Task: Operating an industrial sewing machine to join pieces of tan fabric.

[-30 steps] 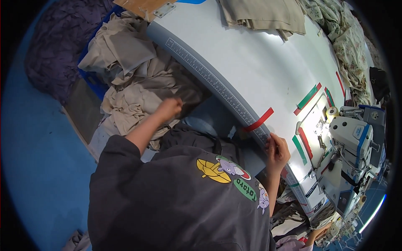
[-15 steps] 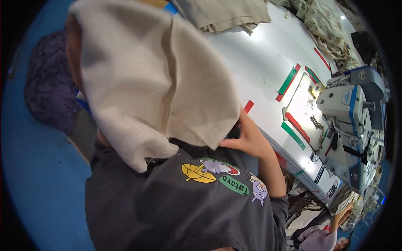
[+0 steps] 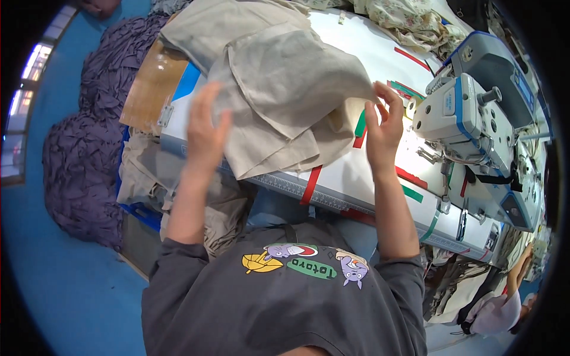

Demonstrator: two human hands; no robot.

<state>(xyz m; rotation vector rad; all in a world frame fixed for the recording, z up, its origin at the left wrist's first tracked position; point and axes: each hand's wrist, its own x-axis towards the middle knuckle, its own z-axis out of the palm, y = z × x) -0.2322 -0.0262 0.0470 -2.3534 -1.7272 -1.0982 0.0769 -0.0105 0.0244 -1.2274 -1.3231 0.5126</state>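
Note:
A beige fabric piece [image 3: 291,89] lies loosely folded on the white sewing table [image 3: 332,169], its near corner at the table's front edge. A seam or folded edge runs across it, and it overlaps more beige cloth [image 3: 196,32] behind. At its left side my left hand [image 3: 206,127] is raised, slightly blurred, with fingers apart and nothing in it. My right hand [image 3: 385,127] is beside the fabric's right edge, fingers curved and spread. Its fingertips come close to the cloth; whether they touch it I cannot tell.
A white and blue sewing machine [image 3: 463,113] stands to the right. Red and green tape strips [image 3: 409,176] mark the tabletop. Floral fabric [image 3: 404,21] lies at the back. A blue crate [image 3: 139,213] with beige cloth and purple fabric heaps [image 3: 83,178] are on the left. A co-worker [image 3: 496,311] is at lower right.
The beige fabric, held up close before me half a second ago, now lies on the table. Both hands are off it or at its edges, and my left hand has come into view.

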